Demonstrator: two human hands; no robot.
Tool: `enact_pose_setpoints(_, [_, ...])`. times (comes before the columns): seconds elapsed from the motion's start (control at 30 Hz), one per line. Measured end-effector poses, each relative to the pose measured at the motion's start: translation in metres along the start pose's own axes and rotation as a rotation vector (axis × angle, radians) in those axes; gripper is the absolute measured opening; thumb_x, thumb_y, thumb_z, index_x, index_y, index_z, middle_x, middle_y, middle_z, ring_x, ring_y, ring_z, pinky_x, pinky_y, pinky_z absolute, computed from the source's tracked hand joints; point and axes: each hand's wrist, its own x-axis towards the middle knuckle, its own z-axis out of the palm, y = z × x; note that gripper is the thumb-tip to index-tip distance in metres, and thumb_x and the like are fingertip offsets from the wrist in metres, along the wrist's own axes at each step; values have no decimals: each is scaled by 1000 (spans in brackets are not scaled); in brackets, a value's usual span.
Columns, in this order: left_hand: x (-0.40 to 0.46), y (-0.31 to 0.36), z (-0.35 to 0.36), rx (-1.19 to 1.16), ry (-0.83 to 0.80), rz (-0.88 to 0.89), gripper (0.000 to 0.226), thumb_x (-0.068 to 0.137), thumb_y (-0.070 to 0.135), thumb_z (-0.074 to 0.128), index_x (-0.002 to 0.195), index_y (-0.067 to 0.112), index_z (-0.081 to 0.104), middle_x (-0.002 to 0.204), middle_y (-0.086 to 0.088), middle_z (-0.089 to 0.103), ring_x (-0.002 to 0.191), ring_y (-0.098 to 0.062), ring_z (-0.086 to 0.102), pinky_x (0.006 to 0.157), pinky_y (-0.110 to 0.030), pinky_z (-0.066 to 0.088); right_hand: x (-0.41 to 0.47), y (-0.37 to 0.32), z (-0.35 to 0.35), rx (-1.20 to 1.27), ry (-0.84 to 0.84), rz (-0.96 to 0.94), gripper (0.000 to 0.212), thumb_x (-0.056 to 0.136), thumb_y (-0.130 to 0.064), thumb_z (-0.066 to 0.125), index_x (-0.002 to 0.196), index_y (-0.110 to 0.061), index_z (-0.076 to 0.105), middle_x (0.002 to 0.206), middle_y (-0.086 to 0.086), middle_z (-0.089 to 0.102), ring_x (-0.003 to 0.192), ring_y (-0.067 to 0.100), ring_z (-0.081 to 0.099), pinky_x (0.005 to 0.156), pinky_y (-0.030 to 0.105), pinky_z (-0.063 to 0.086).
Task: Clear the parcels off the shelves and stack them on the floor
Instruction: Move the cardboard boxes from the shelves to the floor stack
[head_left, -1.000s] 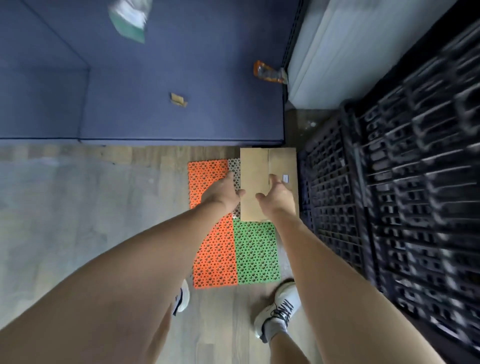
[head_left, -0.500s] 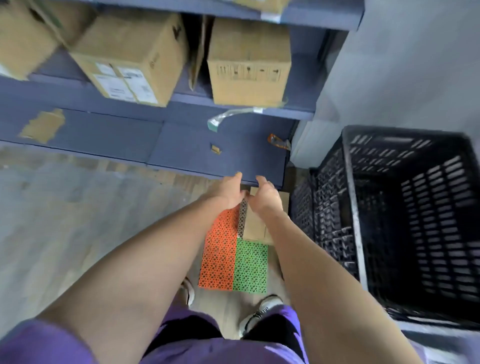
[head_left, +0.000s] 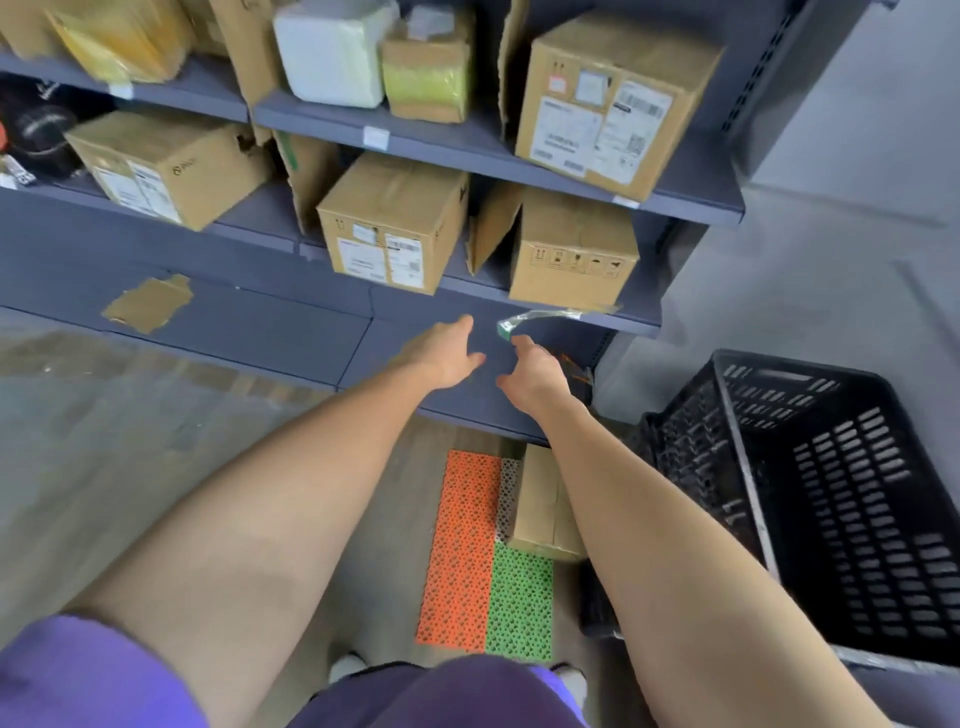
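Crate (head_left: 852, 499) holding nothing visible, left hand (head_left: 447, 356) and right hand (head_left: 535, 376) grip spread

Grey-blue metal shelving (head_left: 467, 140), wood-look floor (head_left: 104, 415), pale grey wall (head_left: 857, 156), black slatted crate (head_left: 857, 493).

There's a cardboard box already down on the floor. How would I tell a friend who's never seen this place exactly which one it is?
Start at the grey shelving unit, then drop to the wooden floor in front of its lowest shelf, left of the black plastic crate. There lies an orange and green perforated mat, and the flat cardboard box sits on its far right corner. It is the only parcel on the floor; all others are on the shelves.
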Motion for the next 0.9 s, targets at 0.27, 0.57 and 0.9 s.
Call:
enact_pose_setpoints(0.27, [-41,-136,-88,11,75,-64,42,98,41,54,131,17,44,116,-10,60,100,-31,60,87,-46,53,4,-144,45,-36,-18,-94,67,93,-18,65,151,-18,32,148,8,44,122,29,54,84,37,53])
enact_pose_setpoints(0.57, [-63,-263,-165,1,169,-180,40,99,37,55,131,16,48,124,-10,60,108,-31,59,90,-44,51,40,-276,86,-59,-80,-248,53,93,-17,60,143,-19,42,140,8,50,111,28,58,75,35,51])
enact_pose_setpoints(0.9, [-25,-400,-252,98,243,-358,39,98,37,55,131,17,50,120,-7,60,107,-28,60,80,-34,48,136,-432,143,-70,-157,-458,51,94,-16,55,143,-17,43,136,8,51,104,27,59,66,30,45])
